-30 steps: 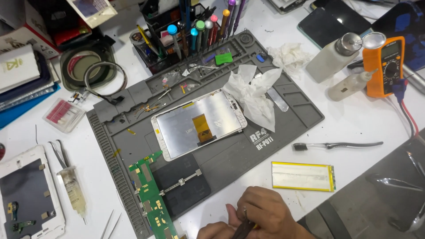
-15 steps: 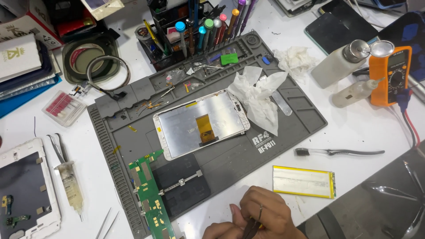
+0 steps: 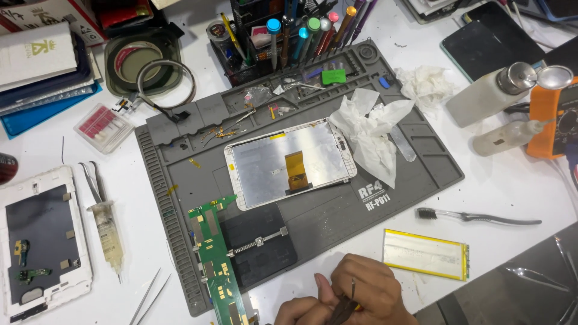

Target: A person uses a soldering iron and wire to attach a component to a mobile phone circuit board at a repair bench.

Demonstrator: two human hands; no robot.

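My right hand is at the bottom edge of the view, fingers closed around a thin dark tool that points down between both hands. My left hand is pressed against it, thumb up, fingers curled by the tool's lower end; whatever it pinches is hidden. Both hands hover over the white table just in front of the grey repair mat. Nearest to them are a green circuit board clamped in a black holder and a flat silver battery with yellow edges.
A tablet screen assembly lies face down on the mat with an orange flex cable; crumpled tissue is beside it. A brush, a syringe, tweezers, a white back cover, a screwdriver rack, bottles and an orange meter surround it.
My hands stay together at the bottom edge, shifting slightly right. The dark tool has turned more upright between them. The view has tilted a little.
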